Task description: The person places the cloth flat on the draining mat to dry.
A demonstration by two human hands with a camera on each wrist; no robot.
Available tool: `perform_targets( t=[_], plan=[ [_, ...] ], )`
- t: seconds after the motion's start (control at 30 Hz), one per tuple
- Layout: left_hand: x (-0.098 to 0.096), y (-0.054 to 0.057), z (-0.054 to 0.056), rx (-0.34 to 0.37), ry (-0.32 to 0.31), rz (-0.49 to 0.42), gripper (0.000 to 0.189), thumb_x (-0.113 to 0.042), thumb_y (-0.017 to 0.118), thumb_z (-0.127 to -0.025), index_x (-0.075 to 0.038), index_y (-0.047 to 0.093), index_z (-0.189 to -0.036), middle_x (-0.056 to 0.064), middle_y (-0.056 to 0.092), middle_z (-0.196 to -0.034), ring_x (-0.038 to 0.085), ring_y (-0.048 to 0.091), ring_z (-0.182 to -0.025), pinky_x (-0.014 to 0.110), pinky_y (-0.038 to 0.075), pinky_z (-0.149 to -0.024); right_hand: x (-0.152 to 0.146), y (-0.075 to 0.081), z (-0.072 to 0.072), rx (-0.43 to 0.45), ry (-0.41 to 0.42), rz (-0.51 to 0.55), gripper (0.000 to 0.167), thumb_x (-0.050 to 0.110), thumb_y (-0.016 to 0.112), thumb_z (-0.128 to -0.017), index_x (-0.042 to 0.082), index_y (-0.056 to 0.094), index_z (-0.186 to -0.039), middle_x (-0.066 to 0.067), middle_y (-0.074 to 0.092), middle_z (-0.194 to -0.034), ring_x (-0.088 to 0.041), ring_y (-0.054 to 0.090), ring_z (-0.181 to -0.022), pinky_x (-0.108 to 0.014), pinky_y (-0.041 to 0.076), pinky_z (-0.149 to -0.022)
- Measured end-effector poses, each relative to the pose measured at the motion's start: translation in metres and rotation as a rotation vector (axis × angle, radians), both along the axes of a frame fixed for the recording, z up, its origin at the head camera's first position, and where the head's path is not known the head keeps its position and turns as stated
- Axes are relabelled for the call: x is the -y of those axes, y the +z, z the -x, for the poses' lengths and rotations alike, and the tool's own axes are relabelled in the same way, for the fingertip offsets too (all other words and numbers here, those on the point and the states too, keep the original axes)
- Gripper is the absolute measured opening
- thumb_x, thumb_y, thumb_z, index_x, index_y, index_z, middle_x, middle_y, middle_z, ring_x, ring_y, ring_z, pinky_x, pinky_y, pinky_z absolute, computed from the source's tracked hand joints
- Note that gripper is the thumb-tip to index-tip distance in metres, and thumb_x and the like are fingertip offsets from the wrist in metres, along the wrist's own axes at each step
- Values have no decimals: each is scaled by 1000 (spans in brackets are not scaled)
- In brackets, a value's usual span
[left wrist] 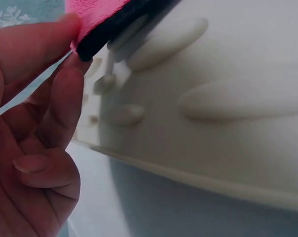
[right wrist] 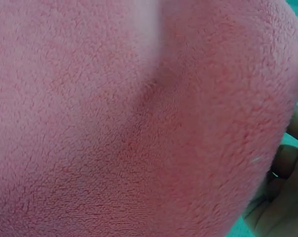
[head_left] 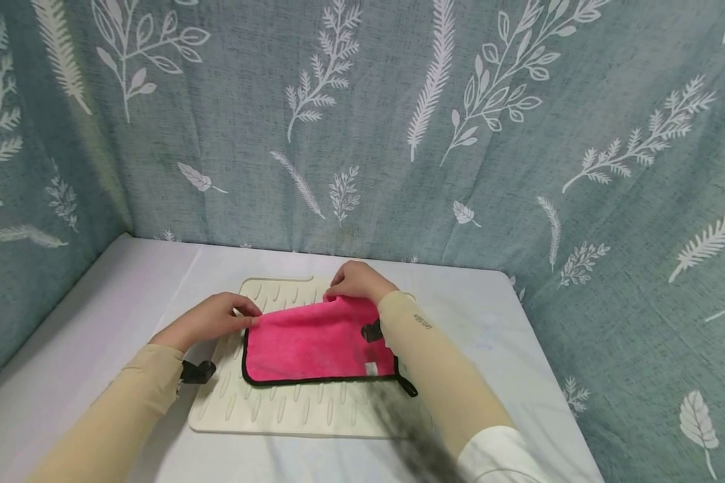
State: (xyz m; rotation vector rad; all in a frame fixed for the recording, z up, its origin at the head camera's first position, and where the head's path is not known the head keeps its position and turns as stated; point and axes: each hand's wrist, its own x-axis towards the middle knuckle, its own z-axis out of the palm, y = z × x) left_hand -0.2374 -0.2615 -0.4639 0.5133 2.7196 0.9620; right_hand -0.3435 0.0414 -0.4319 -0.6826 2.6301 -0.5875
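Note:
A pink plush cloth (head_left: 314,345) with black edging lies over a cream ribbed mat (head_left: 278,419). Its top edge is a fold. At the left end of that fold, my left hand (head_left: 217,315) pinches the corner between thumb and fingers; the left wrist view shows the black-trimmed corner (left wrist: 92,47) at its fingertips, raised off the mat. Farther along the same edge, my right hand (head_left: 359,282) pinches the cloth and lifts it a little. The right wrist view is mostly filled by plush fabric (right wrist: 139,123), with a few fingers (right wrist: 287,160) beyond its edge.
The mat rests on a white-covered table (head_left: 471,322). A green-grey curtain (head_left: 362,134) with white leaf prints stands behind and on both sides. A black hanging loop (head_left: 407,386) sticks out at the cloth's lower right corner, near a small white label (head_left: 371,369).

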Motion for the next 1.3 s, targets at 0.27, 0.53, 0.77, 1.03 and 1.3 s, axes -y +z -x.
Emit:
perform_targets(
  t=[0.27, 0.53, 0.77, 1.03, 1.3],
  plan=[
    [-6, -3, -1, 4, 14, 24, 17, -25, 71, -93, -11, 74, -101, -3, 67, -94, 14, 57, -80, 34, 48, -70, -2, 2, -7, -58, 6, -119, 13, 28, 70, -92, 19, 80, -95, 10, 70, -87, -10, 61, -86, -27, 49, -79],
    [-7, 10, -12, -54, 2, 30, 6, -22, 72, -91, -17, 73, -95, -6, 66, -91, 14, 55, -75, 34, 47, -68, -32, 15, -28, -129, -135, 97, 16, 28, 66, -94, 18, 77, -100, 9, 69, -89, -9, 61, -80, -30, 51, -75],
    [-10, 21, -32, -71, -50, -6, 5, -18, 73, -91, -20, 72, -95, -9, 64, -87, 11, 53, -68, 30, 46, -64, -68, 11, -59, -137, -313, 312, 18, 33, 66, -95, 18, 75, -100, 7, 67, -87, -14, 60, -76, -34, 51, -68],
    [-24, 24, -53, -79, -227, 2, 7, -20, 77, -88, -24, 73, -90, -16, 63, -86, 6, 55, -72, 27, 48, -64, -100, -11, -103, -185, -432, 385, 18, 32, 68, -94, 16, 75, -100, 6, 66, -91, -16, 56, -81, -34, 48, -68],
    [-35, 9, -56, -66, -336, 36, 10, -19, 78, -86, -25, 71, -82, -18, 61, -77, 2, 56, -69, 26, 48, -64, -114, -34, -121, -101, -440, 365, 14, 28, 69, -93, 16, 75, -98, 6, 67, -88, -13, 58, -72, -33, 50, -64]
  ],
)
